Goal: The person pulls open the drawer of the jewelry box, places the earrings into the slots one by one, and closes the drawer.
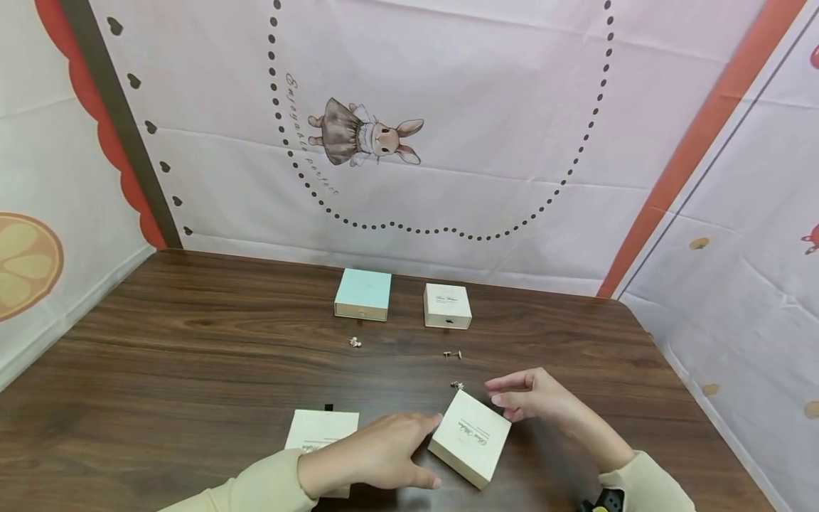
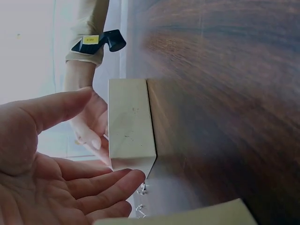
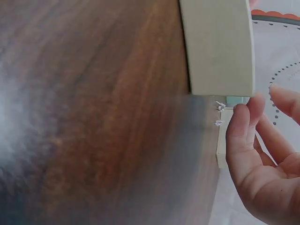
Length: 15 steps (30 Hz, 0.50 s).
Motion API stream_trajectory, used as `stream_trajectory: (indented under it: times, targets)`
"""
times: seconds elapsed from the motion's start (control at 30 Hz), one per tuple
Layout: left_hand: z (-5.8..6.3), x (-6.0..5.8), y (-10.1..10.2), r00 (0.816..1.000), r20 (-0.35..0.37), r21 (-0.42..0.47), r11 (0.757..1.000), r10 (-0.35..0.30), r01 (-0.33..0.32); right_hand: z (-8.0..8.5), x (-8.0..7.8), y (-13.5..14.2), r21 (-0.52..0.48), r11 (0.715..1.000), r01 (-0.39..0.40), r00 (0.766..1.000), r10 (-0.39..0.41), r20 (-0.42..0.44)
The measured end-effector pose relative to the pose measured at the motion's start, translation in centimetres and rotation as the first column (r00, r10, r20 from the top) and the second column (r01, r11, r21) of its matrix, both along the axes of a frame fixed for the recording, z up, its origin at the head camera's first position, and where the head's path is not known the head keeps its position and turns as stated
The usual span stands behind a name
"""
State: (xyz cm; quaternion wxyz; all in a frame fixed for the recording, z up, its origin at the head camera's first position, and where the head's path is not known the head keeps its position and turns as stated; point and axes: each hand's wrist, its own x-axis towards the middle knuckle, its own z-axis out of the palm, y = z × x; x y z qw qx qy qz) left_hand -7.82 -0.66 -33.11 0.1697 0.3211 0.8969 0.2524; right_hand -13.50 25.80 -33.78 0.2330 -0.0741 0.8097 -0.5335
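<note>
A small cream jewellery box (image 1: pixel 472 437) with printed lettering lies turned at an angle on the table, between my two hands. My left hand (image 1: pixel 390 451) is at its left side, thumb and fingers spread apart, index fingertip right at the box's edge. On the opposite side, my right hand (image 1: pixel 527 398) has loosely bent fingers near the right corner and grips nothing. The left wrist view shows the box's plain side (image 2: pixel 131 122) beyond the extended fingers. A small pair of stud earrings (image 1: pixel 457 385) lies just behind the box.
Another cream box (image 1: pixel 320 427) with a dark tab lies partly under my left forearm in view. Farther back stand a turquoise-topped box (image 1: pixel 362 293) and a small white box (image 1: pixel 447 306). More small earrings (image 1: pixel 453 354) and a silvery cluster (image 1: pixel 355 342) lie before them. A printed cloth (image 1: pixel 486 142) hangs behind.
</note>
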Motion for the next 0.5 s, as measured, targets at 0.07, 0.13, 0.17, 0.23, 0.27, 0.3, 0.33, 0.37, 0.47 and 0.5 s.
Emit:
stream_trajectory:
  times: [0.07, 0.13, 0.17, 0.23, 0.27, 0.3, 0.33, 0.37, 0.47, 0.5]
  targets:
    - [-0.1, 0.0, 0.0, 1.000, -0.009, -0.006, 1.000, -0.006, 0.006, -0.4, -0.1, 0.0, 0.004, 1.000, -0.010, 1.000, 0.010, 0.005]
    - [-0.1, 0.0, 0.0, 1.000, -0.016, -0.007, 1.000, -0.014, 0.014, -0.7, -0.1, -0.1, 0.008, 1.000, -0.021, 1.000, 0.020, 0.009]
    - [-0.1, 0.0, 0.0, 1.000, -0.015, -0.005, 1.000, -0.019, 0.019, -0.9, -0.2, -0.1, 0.012, 1.000, -0.026, 1.000, 0.026, 0.008]
    - [-0.2, 0.0, 0.1, 1.000, -0.011, 0.000, 1.000, -0.026, 0.026, -1.2, -0.3, -0.2, 0.011, 0.999, -0.035, 0.999, 0.035, 0.010]
    - [-0.2, 0.0, 0.1, 1.000, -0.008, 0.001, 1.000, -0.029, 0.029, -1.3, -0.3, -0.2, 0.009, 0.999, -0.038, 0.999, 0.038, 0.014]
    - [-0.2, 0.1, 0.1, 0.999, -0.004, 0.003, 0.999, -0.033, 0.033, -1.4, -0.3, -0.3, 0.007, 0.999, -0.040, 0.999, 0.040, 0.017]
    - [-0.2, 0.1, 0.1, 0.999, -0.001, 0.007, 0.999, -0.037, 0.037, -1.5, -0.4, -0.4, 0.005, 0.999, -0.041, 0.999, 0.040, 0.020]
    - [-0.2, 0.2, 0.1, 0.999, 0.003, 0.008, 0.999, -0.043, 0.042, -1.5, -0.4, -0.4, -0.002, 0.999, -0.041, 0.999, 0.041, 0.026]
    - [-0.3, 0.5, 0.0, 0.998, 0.006, 0.015, 0.998, -0.061, 0.060, -1.7, -0.5, -0.8, -0.035, 0.998, -0.048, 0.998, 0.049, 0.045]
    - [-0.3, 0.5, 0.0, 0.998, 0.008, 0.020, 0.998, -0.066, 0.066, -1.7, -0.5, -0.9, -0.045, 0.998, -0.053, 0.997, 0.055, 0.049]
